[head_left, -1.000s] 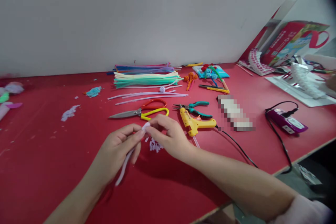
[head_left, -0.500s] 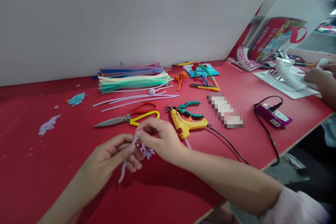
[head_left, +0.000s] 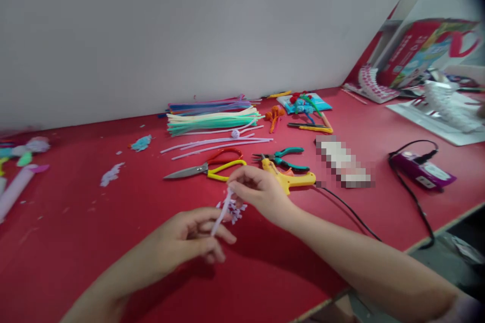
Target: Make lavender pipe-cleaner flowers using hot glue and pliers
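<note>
A short pale lilac pipe cleaner slants between my two hands. My right hand is closed in a pinch on its upper end. My left hand is below and to the left, with fingers loosely apart; the lower end meets them near the thumb, partly hidden. Behind the strip, a small heap of cut lilac pieces lies on the red table. Scissors with red and yellow handles lie just beyond my hands, and a yellow glue gun sits beside my right hand.
Teal-handled pliers lie behind the glue gun. Bundles of pipe cleaners are along the white partition. Lilac scraps lie left. A purple power strip with a black cable is at right, near the table edge.
My right hand has drawn up and away from my left, leaving more of the strip exposed between them. The left fingers have loosened. The view has swung left, showing a lilac item there.
</note>
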Motion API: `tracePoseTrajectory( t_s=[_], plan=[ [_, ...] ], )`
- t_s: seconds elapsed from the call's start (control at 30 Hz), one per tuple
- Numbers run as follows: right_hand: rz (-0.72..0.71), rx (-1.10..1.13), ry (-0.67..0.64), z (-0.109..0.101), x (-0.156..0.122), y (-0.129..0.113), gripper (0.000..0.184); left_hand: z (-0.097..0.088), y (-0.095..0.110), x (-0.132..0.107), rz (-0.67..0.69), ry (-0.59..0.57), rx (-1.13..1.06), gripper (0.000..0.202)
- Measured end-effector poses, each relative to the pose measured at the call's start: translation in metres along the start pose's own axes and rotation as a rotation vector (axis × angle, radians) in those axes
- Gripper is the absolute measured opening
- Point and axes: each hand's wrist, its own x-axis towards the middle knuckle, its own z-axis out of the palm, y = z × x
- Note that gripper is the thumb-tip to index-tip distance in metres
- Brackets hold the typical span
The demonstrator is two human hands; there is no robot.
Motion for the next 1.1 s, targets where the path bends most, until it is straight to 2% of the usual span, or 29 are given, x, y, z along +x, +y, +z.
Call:
tracePoseTrajectory(
  t_s=[0.17, 0.23, 0.3, 0.37, 0.47, 0.57, 0.77, 1.1],
  plan=[
    [0.044, -0.003, -0.073, 0.003, -0.008, 0.003, 0.01, 0.023, -0.003, 0.01, 0.144, 0.159, -0.265, 0.02],
    [0.074, -0.021, -0.123, 0.007, -0.01, 0.003, 0.01, 0.027, -0.006, 0.012, 0.125, 0.255, -0.299, 0.021],
    [0.058, -0.105, -0.135, 0.009, -0.013, 0.003, 0.01, 0.028, -0.007, 0.012, 0.096, 0.301, -0.287, 0.021],
    [-0.071, -0.282, -0.141, 0.009, -0.015, 0.002, 0.012, 0.027, -0.007, 0.01, 0.069, 0.305, -0.294, 0.02],
    [-0.357, -0.562, -0.223, 0.007, -0.018, 0.002, 0.019, 0.027, -0.006, 0.008, 0.051, 0.302, -0.304, 0.017],
    [-0.483, -0.738, -0.262, 0.006, -0.02, 0.003, 0.022, 0.027, -0.007, 0.008, 0.041, 0.335, -0.252, 0.018],
    [-0.447, -0.974, -0.191, 0.011, -0.022, 0.007, 0.02, 0.027, -0.009, 0.009, 0.03, 0.351, -0.076, 0.024],
    [-0.428, -1.059, -0.311, 0.01, -0.025, 0.005, 0.019, 0.027, -0.011, 0.01, -0.009, 0.327, -0.135, 0.018]
  ],
)
